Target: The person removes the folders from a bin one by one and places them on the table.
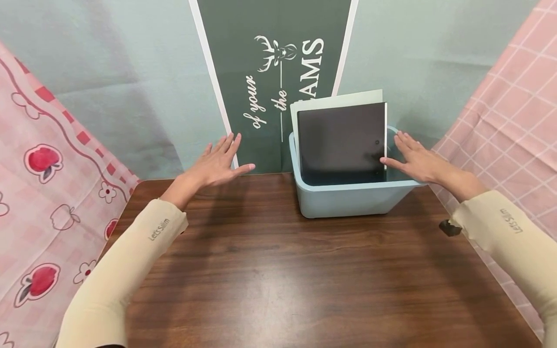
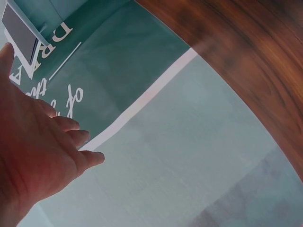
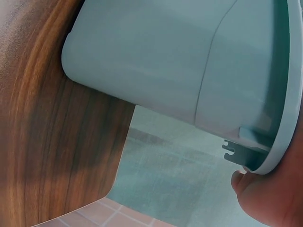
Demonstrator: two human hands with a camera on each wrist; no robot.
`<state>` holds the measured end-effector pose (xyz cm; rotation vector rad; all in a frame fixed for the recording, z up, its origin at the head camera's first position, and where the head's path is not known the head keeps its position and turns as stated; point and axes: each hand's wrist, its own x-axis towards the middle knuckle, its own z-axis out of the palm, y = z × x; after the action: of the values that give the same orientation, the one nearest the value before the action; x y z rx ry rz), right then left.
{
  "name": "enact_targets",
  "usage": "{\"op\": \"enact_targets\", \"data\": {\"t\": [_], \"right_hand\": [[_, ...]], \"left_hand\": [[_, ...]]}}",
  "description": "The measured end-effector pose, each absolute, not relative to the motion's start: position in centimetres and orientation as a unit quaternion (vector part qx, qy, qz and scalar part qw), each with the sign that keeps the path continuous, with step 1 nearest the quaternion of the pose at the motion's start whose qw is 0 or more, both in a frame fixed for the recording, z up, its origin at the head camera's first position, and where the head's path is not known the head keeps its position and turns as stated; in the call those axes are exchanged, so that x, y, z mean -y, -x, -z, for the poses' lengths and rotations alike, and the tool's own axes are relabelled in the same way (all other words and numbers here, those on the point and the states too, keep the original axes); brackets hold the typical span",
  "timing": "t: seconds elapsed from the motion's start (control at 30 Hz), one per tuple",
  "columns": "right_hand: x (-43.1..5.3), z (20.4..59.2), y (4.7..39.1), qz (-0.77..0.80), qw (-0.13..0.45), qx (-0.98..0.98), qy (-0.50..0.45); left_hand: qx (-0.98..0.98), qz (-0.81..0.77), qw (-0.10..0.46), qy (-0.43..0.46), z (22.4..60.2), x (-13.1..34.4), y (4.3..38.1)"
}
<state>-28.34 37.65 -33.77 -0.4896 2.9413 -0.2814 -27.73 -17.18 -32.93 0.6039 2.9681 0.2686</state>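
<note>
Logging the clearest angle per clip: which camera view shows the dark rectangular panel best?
The head view: the dark rectangular panel stands in the blue bin with its broad face largely unobstructed. The left wrist view has it small and slanted at upper left; the right wrist view doesn't show it.

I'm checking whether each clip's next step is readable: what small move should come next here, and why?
Probably the left hand should move across to the left side of the blue bin. It is open, holds nothing and is apart from the bin, while the right hand is at the bin's right side; that would bring both hands beside the bin and the dark panel standing in it.
</note>
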Motion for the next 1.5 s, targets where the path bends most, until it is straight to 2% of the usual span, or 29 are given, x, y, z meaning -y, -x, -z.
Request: {"op": "enact_targets", "data": {"t": [1.5], "right_hand": [[-37.6,34.5,28.1,0.136,0.050,-0.978,0.149]], "left_hand": [[-0.951,-0.144,0.021,-0.273,33.2,12.3,29.3]]}}
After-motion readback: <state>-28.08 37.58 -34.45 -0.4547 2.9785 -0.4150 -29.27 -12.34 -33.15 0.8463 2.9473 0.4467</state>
